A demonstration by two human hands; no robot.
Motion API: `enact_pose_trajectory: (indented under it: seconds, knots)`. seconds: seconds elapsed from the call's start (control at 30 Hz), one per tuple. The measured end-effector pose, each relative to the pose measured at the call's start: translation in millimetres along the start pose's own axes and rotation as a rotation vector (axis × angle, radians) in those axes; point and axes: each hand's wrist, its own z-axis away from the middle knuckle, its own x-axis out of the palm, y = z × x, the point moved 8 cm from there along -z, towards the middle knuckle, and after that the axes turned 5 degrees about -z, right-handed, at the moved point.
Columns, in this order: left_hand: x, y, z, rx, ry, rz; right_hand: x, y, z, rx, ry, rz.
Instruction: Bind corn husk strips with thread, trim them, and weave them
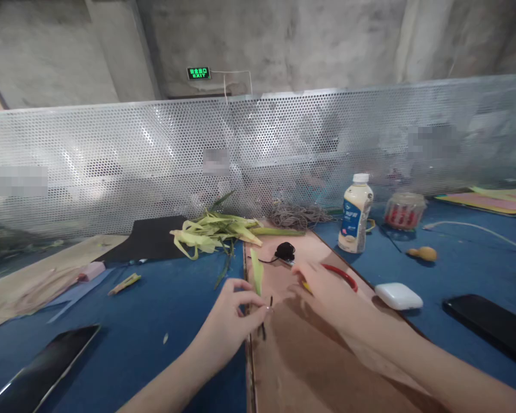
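Note:
My left hand point(236, 312) pinches a pale green strip of leaf point(257, 272) between thumb and fingers, holding it upright over the brown board. A short black thread point(264, 330) hangs at the same fingertips. To the right, my right hand point(320, 287) is palm down with bent fingers around a tool with a red curved handle point(344, 276) and a yellow part point(307, 287). Most of this tool is hidden under the hand, so its kind is unclear. Just beyond the right fingertips lies a small bundle of black thread point(285, 251), one end trailing left.
Green husk-like leaves point(215, 229) and a tangle of grey cord point(298, 215) lie at the back. A bottle point(356, 215), a clear tub point(405, 211), a white case point(398, 296) and a dark phone point(492, 327) stand right. Another phone point(47, 367) lies left. A perforated metal screen point(176, 155) closes the far side.

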Motion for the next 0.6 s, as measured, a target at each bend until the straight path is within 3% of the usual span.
enact_pose_trajectory:
  seconds: [0.1,0.27,0.4,0.5,0.6]
  knots:
    - [-16.9,12,1,0.086,0.142,-0.209,3,32,-10,0.087,0.040,0.115]
    - [1.7,12,0,0.182,-0.087,-0.160,3,64,-21,0.172,-0.042,0.141]
    - [10.7,2,-1,0.118,-0.172,-0.080,-2,68,-18,0.174,-0.186,0.081]
    - [4.4,7,-2,0.160,-0.106,-0.086,-2,63,-14,0.148,-0.255,0.037]
    - [-1.3,11,-2,0.200,-0.063,-0.075,-2,61,-13,0.176,-0.241,0.052]
